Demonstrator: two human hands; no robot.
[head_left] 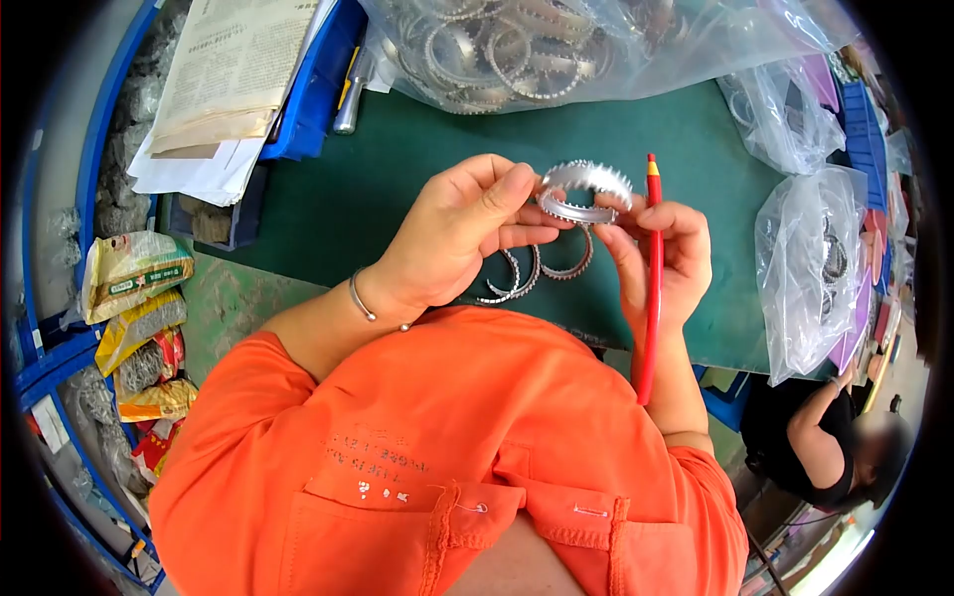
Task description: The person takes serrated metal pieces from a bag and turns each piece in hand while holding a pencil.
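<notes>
Between my two hands is a shiny toothed metal ring (pixel 586 191), raised above the green table. My left hand (pixel 472 214) pinches its left side with thumb and fingers. The fingertips of my right hand (pixel 661 248) grip its right side, and that hand also holds a red pencil (pixel 654 268), which stands nearly upright in the view beside the ring. Just below the ring, more toothed rings (pixel 568 266) lie on the table near its front edge, partly hidden behind my left hand.
A large clear bag of metal rings (pixel 497 55) lies across the back of the green table (pixel 417 129). Blue bins (pixel 316 94), papers (pixel 224 79) and a screwdriver (pixel 350 94) are at back left. More plastic bags (pixel 810 268) lie right; another person (pixel 825 437) is beyond them.
</notes>
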